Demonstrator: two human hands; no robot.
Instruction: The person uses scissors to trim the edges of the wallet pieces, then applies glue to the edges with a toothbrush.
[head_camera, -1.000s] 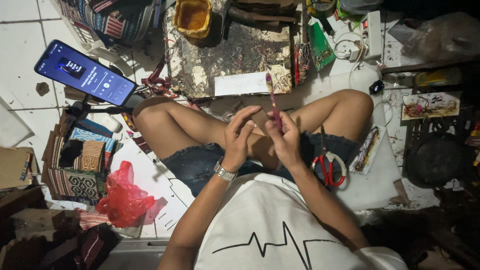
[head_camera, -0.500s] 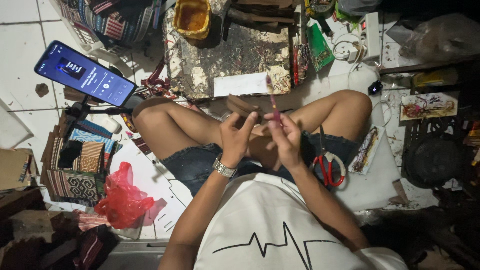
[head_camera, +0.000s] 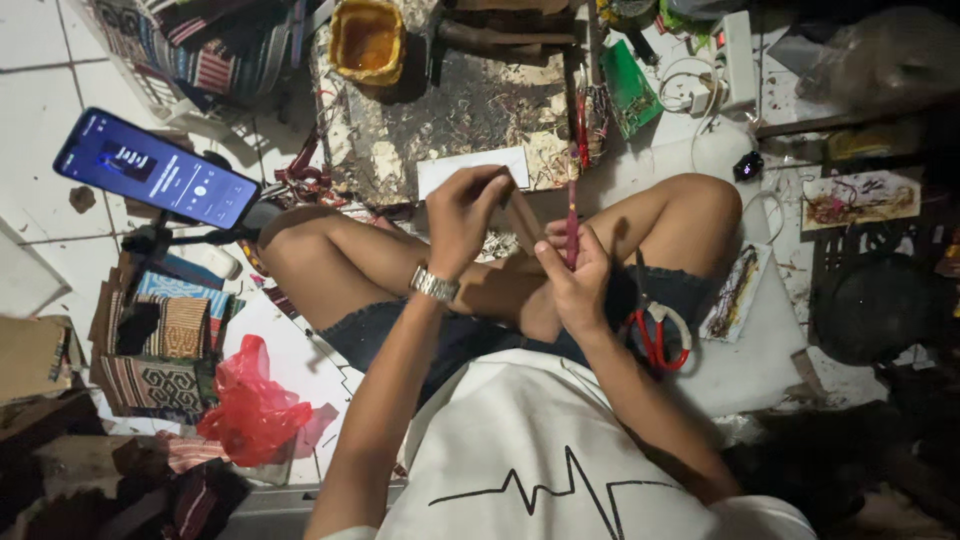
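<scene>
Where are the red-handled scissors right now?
In the head view, the red-handled scissors lie on the person's right thigh, on the dark shorts, just right of the right hand that holds a thin reddish strip.

Single head-worn camera, looking steeply down, close over lap (head_camera: 470, 320) and cluttered floor (head_camera: 40, 60)

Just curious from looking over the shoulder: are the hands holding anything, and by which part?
The right hand pinches a thin pink strip at its lower end. The left hand seems closed on something small and brown; what, I cannot tell.
</scene>
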